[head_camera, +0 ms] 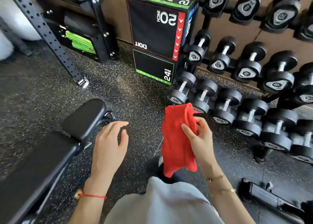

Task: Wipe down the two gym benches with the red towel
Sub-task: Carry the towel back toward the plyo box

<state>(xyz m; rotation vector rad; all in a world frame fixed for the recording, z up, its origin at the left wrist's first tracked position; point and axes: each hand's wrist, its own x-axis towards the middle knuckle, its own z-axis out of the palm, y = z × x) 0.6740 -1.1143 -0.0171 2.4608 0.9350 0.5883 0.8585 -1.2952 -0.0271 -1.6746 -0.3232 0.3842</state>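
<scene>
**Spotter:** Your right hand point(199, 139) pinches the red towel point(177, 139), thumb on the near face and fingers curled behind its upper fold, at about 3 o'clock from the middle of the view. Your left hand point(110, 142) holds nothing. Its fingers are loosely spread and slightly bent, and it hovers over the speckled floor point(42, 96), just off the end of the bench.

**Operator:** Where does the cloth sit against the surface?

**Spotter:** It isn't touching. The towel hangs in the air in front of your knee, clear of the black padded bench point(55, 147), which runs from 7 o'clock towards 10 o'clock on your left. I see only this one bench. The dumbbell rack point(254, 67) fills the 1 to 4 o'clock side and the plyo box point(157, 28) stands at 12.

**Operator:** How will the towel behave?

**Spotter:** I'd judge it light, soft and limp. It droops in folds below your grip, so a pinch at one edge will let it drag and bunch. You'd likely do better to gather it into a flat pad under the palm. The vinyl looks smooth, so the cloth should slide easily.
</scene>
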